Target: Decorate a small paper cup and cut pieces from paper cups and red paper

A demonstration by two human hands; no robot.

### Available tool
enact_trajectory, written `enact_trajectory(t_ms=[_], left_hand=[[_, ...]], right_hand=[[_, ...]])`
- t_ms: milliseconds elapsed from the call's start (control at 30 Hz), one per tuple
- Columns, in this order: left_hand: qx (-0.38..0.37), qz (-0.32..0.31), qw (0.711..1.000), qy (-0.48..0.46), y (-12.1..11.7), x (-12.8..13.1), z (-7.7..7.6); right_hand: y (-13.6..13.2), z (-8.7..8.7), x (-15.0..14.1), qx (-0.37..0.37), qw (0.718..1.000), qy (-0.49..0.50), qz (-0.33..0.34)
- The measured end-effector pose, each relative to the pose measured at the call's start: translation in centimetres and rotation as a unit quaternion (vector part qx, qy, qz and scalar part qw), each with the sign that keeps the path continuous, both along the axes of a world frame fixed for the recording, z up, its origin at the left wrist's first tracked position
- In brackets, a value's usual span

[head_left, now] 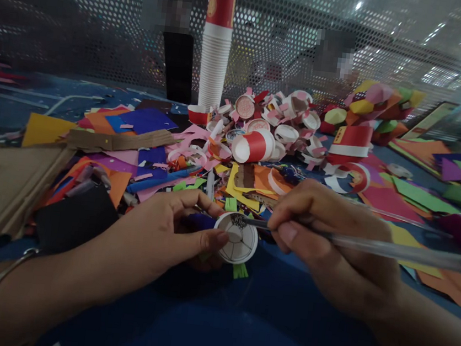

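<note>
- Left hand: thumb and fingers pinching a round white paper-cup base just to its right.
- Base: matte, rimmed, inked with spokes, one upper wedge scribbled dark; fringed green paper juts below.
- Right hand: closed on a slim translucent-barrelled pen, long axis sideways, tip at the wedge; I can't confirm contact.

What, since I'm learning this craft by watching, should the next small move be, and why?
Probably shift the pen to a neighbouring section of the white disc: dark marks fill much of the top section, while the others look unfilled. The left hand holds the disc's edge, and the right hand has the pen tip at the marks.
</note>
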State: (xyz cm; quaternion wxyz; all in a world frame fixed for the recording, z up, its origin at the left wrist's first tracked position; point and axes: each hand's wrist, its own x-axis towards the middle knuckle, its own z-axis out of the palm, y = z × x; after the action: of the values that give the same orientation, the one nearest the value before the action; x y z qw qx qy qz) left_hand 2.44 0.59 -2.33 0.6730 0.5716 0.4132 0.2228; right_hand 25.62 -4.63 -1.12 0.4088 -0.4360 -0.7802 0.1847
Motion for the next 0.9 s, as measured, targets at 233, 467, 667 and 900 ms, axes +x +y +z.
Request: enact_trajectory(t_ms=[233,467,667,900], left_hand=[[0.006,0.019,0.999,-0.025,-0.04,-0.07,-0.12],[0.011,0.032,0.999,-0.026,-0.10,-0.06,-0.21],[0.028,0.034,0.999,-0.015,-0.05,0.02,-0.10],[0.027,0.030,0.999,-0.007,-0.17,0.06,0.06]], right_hand=[[0.04,-0.18,-0.01,-0.002,0.999,0.042,0.013],[0.16,0.25,-0.26,0.014,1.000,0.006,0.017],[0.28,0.57,-0.30,0.007,0.999,-0.018,0.037],[0.38,0.52,-0.45,-0.005,0.998,-0.022,0.051]])
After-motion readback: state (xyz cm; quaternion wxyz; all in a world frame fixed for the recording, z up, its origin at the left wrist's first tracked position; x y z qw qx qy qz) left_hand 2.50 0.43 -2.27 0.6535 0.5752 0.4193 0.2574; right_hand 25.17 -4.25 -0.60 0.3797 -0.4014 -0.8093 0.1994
